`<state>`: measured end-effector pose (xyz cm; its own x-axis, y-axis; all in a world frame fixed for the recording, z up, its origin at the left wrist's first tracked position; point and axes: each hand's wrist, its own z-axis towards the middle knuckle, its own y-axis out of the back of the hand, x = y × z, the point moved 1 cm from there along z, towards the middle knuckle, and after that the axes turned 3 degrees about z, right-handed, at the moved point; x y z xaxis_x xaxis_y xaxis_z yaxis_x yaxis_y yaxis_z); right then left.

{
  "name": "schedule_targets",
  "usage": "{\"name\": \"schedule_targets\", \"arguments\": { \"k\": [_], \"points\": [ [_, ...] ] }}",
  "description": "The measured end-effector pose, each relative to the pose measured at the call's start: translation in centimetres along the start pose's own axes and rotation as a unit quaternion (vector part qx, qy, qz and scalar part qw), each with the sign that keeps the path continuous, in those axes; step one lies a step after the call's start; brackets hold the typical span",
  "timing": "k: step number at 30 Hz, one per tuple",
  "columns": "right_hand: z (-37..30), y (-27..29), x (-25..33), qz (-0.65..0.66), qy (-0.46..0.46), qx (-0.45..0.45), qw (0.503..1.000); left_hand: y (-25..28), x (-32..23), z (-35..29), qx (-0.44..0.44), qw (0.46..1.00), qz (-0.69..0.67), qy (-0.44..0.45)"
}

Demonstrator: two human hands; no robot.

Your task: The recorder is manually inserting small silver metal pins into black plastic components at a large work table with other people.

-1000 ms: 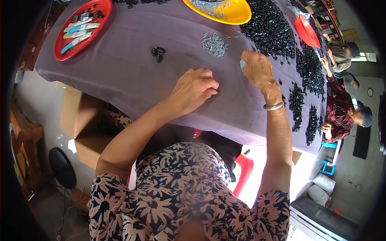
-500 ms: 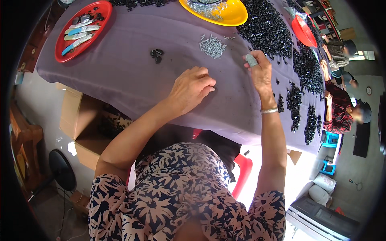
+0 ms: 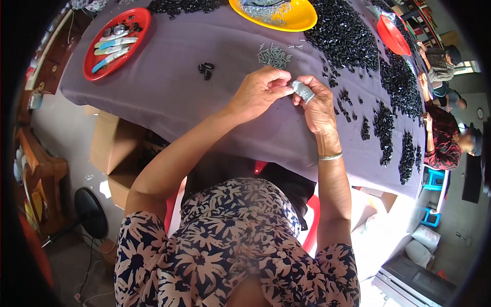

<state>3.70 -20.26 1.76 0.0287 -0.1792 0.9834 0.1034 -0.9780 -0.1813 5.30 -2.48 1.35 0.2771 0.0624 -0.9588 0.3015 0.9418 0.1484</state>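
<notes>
"Okay, can anybody make out what's between those hands?"

"Kinda. It's a small silvery gray piece, up over the purple tablecloth, on the near side of a little pile of gray pins. Right hand, the one with the bracelet, has its fingers bent around it. Can't tell if it's pinched or wrapped on a finger."

"And the left hand?"

"Thumb and fingertips drawn in close, right at the end of the gray piece. Whatever's between the tips is hidden, so I can't say if it's pinching anything. It also sits right at the pile's near edge, so I can't see the last few pins."

"What's around them?"

"Three or so black bits off to the left, too blurry to name. Big heap of black pieces to the right, cut off up top, same as the yellow plate. Red tray at far left has blue and pale handles in it. People at the right edge get badly bent by the lens."
</notes>
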Motion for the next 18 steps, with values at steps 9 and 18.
{"name": "schedule_targets", "arguments": {
  "k": [9, 18],
  "points": [
    [-1.1, 0.2, -0.1, 0.043, 0.034, -0.029, 0.998, -1.3, -1.5, 0.4, -0.011, 0.999, 0.033, -0.025],
    [-3.4, -0.2, 1.6, -0.032, 0.026, -0.017, 0.999, -1.6, -3.0, 0.2, 0.011, 0.992, 0.123, -0.019]
  ]
}}
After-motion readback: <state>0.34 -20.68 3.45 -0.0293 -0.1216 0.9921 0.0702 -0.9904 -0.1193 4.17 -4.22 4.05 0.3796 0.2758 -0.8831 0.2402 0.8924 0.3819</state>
